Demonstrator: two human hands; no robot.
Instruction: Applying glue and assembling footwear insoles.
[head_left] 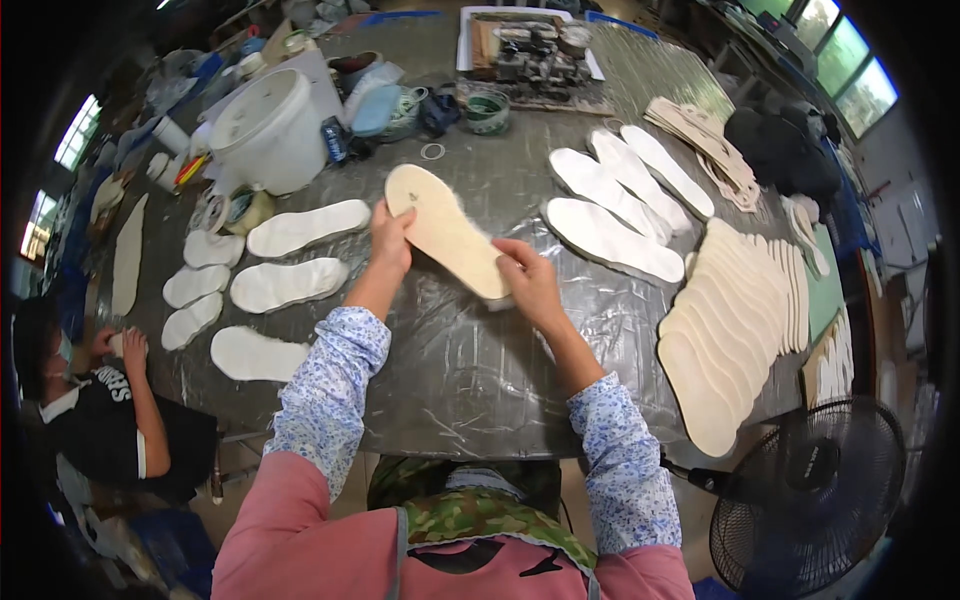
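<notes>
A cream insole [445,235] is held up over the dark table, tilted, with its heel end toward the upper left. My left hand [391,238] grips it along the left edge near that end, thumb on the top face. My right hand [528,282] pinches the opposite end at the lower right. To the left lie several white insoles [290,284], both whole and short pieces. More white insoles [612,240] rest to the right. Beside them, a fanned row of cream insoles [722,325] overlaps down the table's right side.
A large white bucket [268,135] and small tubs [487,112] stand toward the back, near a dark machine [540,55]. Stacked cream pieces [705,145] lie far right. A black fan [808,490] is at the near right corner. Another person [110,410] sits at the left edge.
</notes>
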